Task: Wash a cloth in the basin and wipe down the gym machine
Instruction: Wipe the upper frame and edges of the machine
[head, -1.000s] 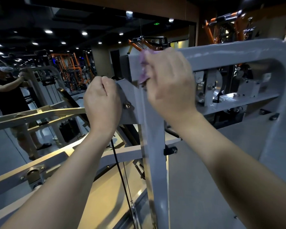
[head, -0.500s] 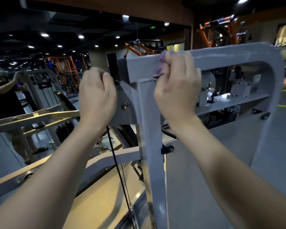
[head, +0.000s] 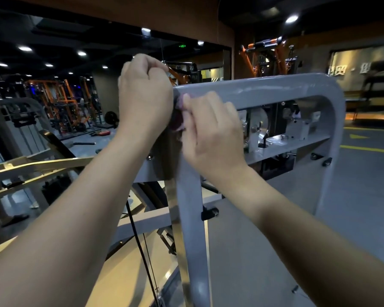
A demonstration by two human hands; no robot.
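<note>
A grey steel gym machine frame (head: 264, 90) fills the middle, with a horizontal top bar and a vertical post below. My right hand (head: 211, 131) grips a small purple cloth (head: 179, 120) against the left end of the top bar, where bar and post meet. Only a sliver of cloth shows between my two hands. My left hand (head: 144, 94) is raised with fingers curled at the bar's left end, close against the cloth; whether it holds the cloth is hidden.
A black cable (head: 140, 247) runs down left of the post. A mirror wall (head: 42, 111) at left reflects the machine and orange racks. Pulleys and a shelf (head: 286, 138) sit inside the frame. Grey floor with yellow lines (head: 364, 149) lies to the right.
My right hand slid the cloth left and down to the bar's corner. My left hand rose and moved right until it met the right hand.
</note>
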